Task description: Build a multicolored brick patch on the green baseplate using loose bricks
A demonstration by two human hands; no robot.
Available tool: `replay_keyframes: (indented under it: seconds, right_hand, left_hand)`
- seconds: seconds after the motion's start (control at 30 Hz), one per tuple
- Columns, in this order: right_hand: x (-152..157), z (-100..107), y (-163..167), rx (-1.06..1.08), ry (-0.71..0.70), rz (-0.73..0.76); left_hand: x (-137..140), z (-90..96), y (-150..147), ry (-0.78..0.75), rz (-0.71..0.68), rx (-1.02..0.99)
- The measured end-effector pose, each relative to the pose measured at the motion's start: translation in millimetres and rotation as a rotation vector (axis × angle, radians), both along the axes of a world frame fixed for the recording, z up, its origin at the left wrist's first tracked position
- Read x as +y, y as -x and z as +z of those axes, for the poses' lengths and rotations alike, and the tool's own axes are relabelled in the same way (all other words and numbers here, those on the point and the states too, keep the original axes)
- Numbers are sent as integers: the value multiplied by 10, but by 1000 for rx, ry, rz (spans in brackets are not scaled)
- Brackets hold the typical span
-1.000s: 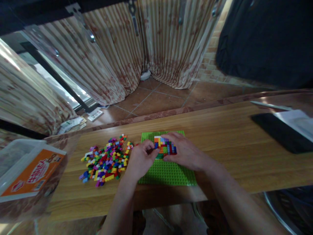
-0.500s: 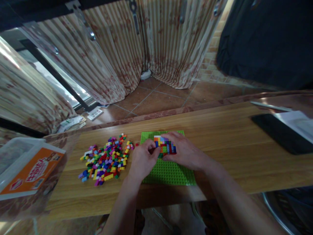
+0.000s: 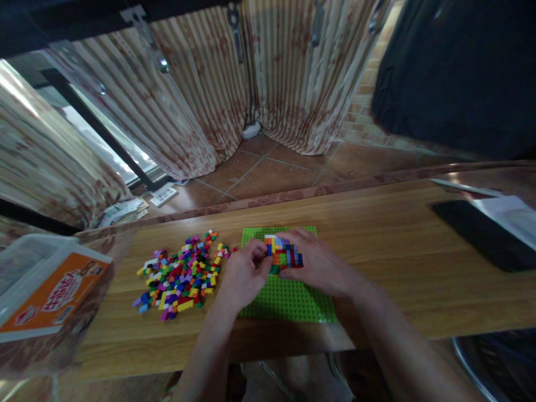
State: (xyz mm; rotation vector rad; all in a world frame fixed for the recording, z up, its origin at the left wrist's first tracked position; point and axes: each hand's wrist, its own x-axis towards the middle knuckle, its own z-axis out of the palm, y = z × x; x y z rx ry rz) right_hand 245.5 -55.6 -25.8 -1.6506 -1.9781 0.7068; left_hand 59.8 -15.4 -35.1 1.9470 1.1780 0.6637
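A patch of multicoloured toy building bricks [image 3: 285, 254], packed side by side, stands on the upper part of a green studded baseplate [image 3: 288, 298]. My right hand [image 3: 316, 259] curves around its right side, thumb at the near edge and fingers over the far edge. At the left edge of the patch, my left hand [image 3: 247, 271] is closed with thumb and forefinger curled close together; whatever lies between the fingertips is too small to make out. To the left of the baseplate lies a loose pile of small mixed bricks [image 3: 182, 276].
The wooden table [image 3: 389, 234] runs across the view. A clear plastic tub with an orange label [image 3: 62, 293] stands at the left. A black flat item [image 3: 481, 234] and white papers [image 3: 508, 212] lie at the right. Striped curtains [image 3: 288, 84] hang beyond the table.
My left thumb and forefinger have shifted slightly at the patch's left edge, with a little more space showing between them. My right hand stays in place. The whole view has tilted slightly.
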Motion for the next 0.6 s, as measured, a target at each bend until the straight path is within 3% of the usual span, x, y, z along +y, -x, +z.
replay_keyframes:
  seconds: [0.27, 0.6]
  right_hand:
    - [-3, -18, 0, 12, -20, -1]
    - [-6, 20, 11, 2, 6, -5]
  left_hand:
    - [15, 38, 22, -3, 19, 4]
    - [2, -64, -157, 11, 274, -35]
